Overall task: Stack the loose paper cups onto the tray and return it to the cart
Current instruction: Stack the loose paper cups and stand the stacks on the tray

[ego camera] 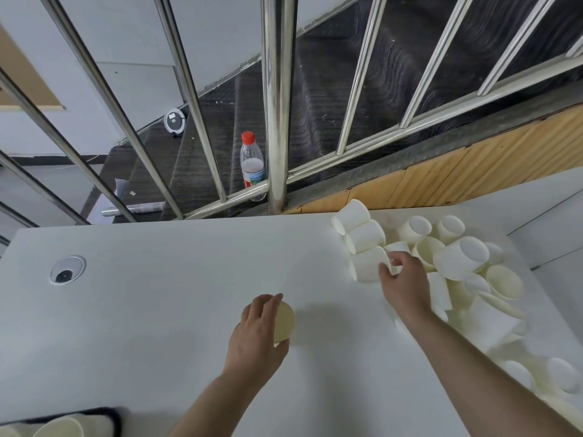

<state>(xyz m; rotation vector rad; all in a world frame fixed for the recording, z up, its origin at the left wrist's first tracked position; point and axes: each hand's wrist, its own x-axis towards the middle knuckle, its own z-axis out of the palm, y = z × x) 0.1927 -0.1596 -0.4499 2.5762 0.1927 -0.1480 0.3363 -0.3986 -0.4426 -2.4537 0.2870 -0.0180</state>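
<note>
We are early in the job. Our left hand (pixel 257 329) grips one paper cup (pixel 284 321) on the white counter (pixel 157 310), fingers curled round its wall, its cream mouth turned toward the right. Our right hand (pixel 402 279) pinches the rim of a cup lying on its side (pixel 367 266) at the near edge of the loose pile (pixel 457 263), which sprawls across the counter's right side, some cups tipped over, some base-up, a few nested. A dark-rimmed tray (pixel 107 416), only partly in view at the lower left, already carries a few cups; we judge most of the stacking is left. The cart is out of view. The cups look thin, matte, lightly tapered and easily crushed.
</note>
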